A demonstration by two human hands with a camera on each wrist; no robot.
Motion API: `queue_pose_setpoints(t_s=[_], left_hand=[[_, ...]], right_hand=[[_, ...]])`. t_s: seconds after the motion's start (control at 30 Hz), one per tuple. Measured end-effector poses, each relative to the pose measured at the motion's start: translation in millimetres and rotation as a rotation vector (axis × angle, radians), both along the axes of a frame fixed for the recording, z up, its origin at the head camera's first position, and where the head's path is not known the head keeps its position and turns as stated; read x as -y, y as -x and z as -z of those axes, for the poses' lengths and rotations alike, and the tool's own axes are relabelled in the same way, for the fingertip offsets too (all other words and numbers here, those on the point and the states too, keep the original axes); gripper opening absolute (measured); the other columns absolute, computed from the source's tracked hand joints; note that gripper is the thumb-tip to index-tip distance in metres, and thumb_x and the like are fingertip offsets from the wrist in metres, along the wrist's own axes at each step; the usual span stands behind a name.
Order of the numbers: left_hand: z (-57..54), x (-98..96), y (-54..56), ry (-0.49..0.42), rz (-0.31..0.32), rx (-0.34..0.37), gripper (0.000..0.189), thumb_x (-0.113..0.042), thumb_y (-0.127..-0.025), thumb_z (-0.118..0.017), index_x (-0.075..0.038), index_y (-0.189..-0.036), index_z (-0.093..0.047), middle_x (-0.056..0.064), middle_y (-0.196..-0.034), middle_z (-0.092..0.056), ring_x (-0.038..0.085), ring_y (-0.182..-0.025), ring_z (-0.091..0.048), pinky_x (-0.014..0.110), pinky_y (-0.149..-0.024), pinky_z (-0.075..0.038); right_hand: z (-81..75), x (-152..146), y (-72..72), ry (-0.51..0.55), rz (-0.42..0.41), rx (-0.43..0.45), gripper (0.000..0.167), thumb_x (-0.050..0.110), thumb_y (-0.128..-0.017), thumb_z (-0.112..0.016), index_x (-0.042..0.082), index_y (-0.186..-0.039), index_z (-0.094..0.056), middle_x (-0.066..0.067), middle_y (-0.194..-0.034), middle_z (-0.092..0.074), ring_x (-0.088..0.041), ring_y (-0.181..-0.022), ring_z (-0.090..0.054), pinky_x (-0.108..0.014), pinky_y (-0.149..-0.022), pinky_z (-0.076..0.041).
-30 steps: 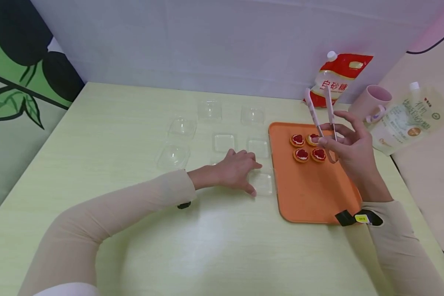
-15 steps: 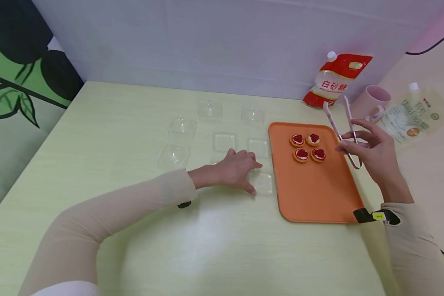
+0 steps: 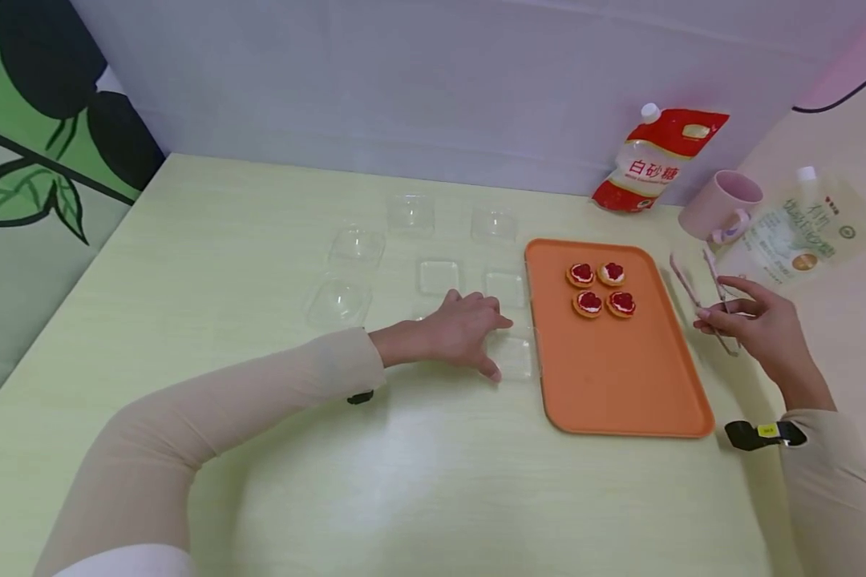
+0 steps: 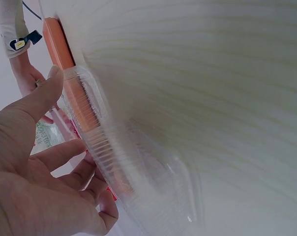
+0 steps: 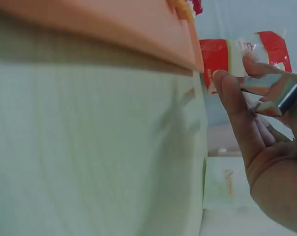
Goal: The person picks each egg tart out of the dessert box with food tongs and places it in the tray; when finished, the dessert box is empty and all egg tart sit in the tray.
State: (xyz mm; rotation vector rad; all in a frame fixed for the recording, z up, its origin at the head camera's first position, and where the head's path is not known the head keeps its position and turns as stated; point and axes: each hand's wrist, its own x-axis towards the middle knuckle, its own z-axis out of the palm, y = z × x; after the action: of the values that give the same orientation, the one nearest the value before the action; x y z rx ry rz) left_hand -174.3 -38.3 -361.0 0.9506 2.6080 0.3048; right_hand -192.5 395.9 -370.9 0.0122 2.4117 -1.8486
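Observation:
My left hand [image 3: 462, 332] rests beside a clear plastic box [image 3: 514, 358] at the orange tray's left edge, its thumb and fingers spread. In the left wrist view, the thumb tip touches or nearly touches the rim of the box [image 4: 153, 182]. My right hand [image 3: 768, 328] holds tongs [image 3: 729, 340] between thumb and fingers, right of the tray [image 3: 621, 385]. The tongs' arms stand apart with nothing between them. In the right wrist view, the metal bend of the tongs [image 5: 286, 96] shows in the hand. Several small tarts [image 3: 588, 303] with cream and red topping sit on the tray.
More clear plastic boxes and lids [image 3: 357, 247] are spread over the table [image 3: 404, 481], left of and behind my left hand. A red and white sugar pouch [image 3: 645, 164], a pink mug [image 3: 722, 204] and a pale spouted pouch [image 3: 794, 232] stand at the back right.
My right hand, with the tongs, has moved right and toward me, from above the tarts to beyond the tray's right edge. My left hand has stayed still. The tarts have not moved.

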Motion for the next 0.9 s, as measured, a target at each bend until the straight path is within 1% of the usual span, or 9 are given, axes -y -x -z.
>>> queue_pose_setpoints(t_s=[0.1,0.17,0.3,0.37,0.43,0.53,0.63,0.67,0.9], left_hand=[[0.1,-0.9,0.4,0.006,0.002,-0.005,0.081,-0.052,-0.075,-0.084,-0.017,-0.144,-0.056,0.004,-0.129,-0.058,0.023,-0.113,-0.052,0.042,-0.089,-0.035],[-0.1,-1.4,0.3,0.008,0.001,-0.005,0.082,-0.052,-0.075,-0.084,-0.017,-0.144,-0.056,0.004,-0.129,-0.058,0.023,-0.113,-0.052,0.042,-0.089,-0.035],[-0.4,-1.6,0.2,0.008,-0.002,-0.004,0.081,-0.052,-0.075,-0.084,-0.018,-0.143,-0.056,0.004,-0.128,-0.058,0.023,-0.113,-0.052,0.042,-0.089,-0.035],[-0.6,-1.5,0.3,0.009,-0.003,-0.003,0.081,-0.052,-0.075,-0.084,-0.017,-0.143,-0.056,0.004,-0.128,-0.058,0.023,-0.113,-0.052,0.041,-0.089,-0.035],[-1.0,-1.2,0.4,0.008,-0.003,-0.002,0.081,-0.052,-0.075,-0.084,-0.017,-0.143,-0.056,0.004,-0.128,-0.058,0.023,-0.114,-0.052,0.041,-0.089,-0.035],[-1.3,-0.9,0.6,0.008,-0.004,0.002,0.082,-0.052,-0.075,-0.084,-0.017,-0.144,-0.055,0.004,-0.128,-0.058,0.023,-0.113,-0.051,0.041,-0.089,-0.035],[-1.9,-0.8,0.6,0.012,-0.002,0.002,0.082,-0.052,-0.076,-0.083,-0.017,-0.144,-0.055,0.004,-0.129,-0.058,0.023,-0.113,-0.051,0.041,-0.089,-0.035],[-2.3,-0.8,0.5,0.012,-0.003,0.004,0.082,-0.052,-0.076,-0.083,-0.017,-0.144,-0.055,0.004,-0.129,-0.058,0.023,-0.113,-0.051,0.041,-0.089,-0.035],[-3.4,-1.6,0.3,0.018,-0.005,0.013,0.082,-0.051,-0.076,-0.083,-0.017,-0.144,-0.055,0.004,-0.129,-0.058,0.023,-0.114,-0.051,0.041,-0.09,-0.035]], right_hand=[[5.7,-10,0.5,-0.143,-0.037,0.038,0.053,-0.001,-0.091,-0.069,0.025,-0.134,-0.054,0.009,-0.079,-0.074,-0.007,-0.067,-0.074,-0.014,-0.065,-0.053],[8.7,-14,0.9,-0.243,-0.052,0.055,0.053,0.005,-0.092,-0.07,0.025,-0.138,-0.052,0.014,-0.08,-0.072,-0.004,-0.067,-0.073,-0.014,-0.064,-0.052],[13.3,-17,2.2,-0.458,-0.045,0.043,0.063,0.017,-0.092,-0.073,0.01,-0.148,-0.045,0.02,-0.078,-0.068,0.004,-0.066,-0.066,-0.017,-0.058,-0.048],[13.9,-15,3.4,-0.587,-0.05,0.021,0.068,0.023,-0.091,-0.074,0.002,-0.148,-0.043,0.008,-0.083,-0.073,0.006,-0.066,-0.06,-0.02,-0.056,-0.047],[13.5,-12,5.3,-0.707,-0.058,0.006,0.071,0.031,-0.091,-0.074,-0.002,-0.145,-0.044,-0.011,-0.089,-0.075,0.005,-0.069,-0.058,-0.023,-0.055,-0.048],[10.9,-7,7.3,-0.837,-0.08,-0.011,0.072,0.038,-0.09,-0.073,-0.004,-0.142,-0.045,-0.037,-0.106,-0.066,-0.017,-0.077,-0.067,-0.027,-0.055,-0.049],[8.6,-4,8.3,-0.889,-0.094,-0.002,0.073,0.04,-0.091,-0.07,-0.007,-0.14,-0.044,-0.04,-0.109,-0.064,-0.042,-0.087,-0.067,-0.029,-0.055,-0.049],[8.1,-2,8.3,-0.901,-0.096,0.006,0.073,0.041,-0.092,-0.07,-0.007,-0.14,-0.044,-0.04,-0.109,-0.064,-0.045,-0.088,-0.066,-0.03,-0.056,-0.049],[8.3,0,7.1,-0.929,-0.106,0.052,0.07,0.044,-0.094,-0.066,-0.009,-0.135,-0.046,-0.038,-0.106,-0.065,-0.031,-0.075,-0.066,-0.032,-0.057,-0.049]])
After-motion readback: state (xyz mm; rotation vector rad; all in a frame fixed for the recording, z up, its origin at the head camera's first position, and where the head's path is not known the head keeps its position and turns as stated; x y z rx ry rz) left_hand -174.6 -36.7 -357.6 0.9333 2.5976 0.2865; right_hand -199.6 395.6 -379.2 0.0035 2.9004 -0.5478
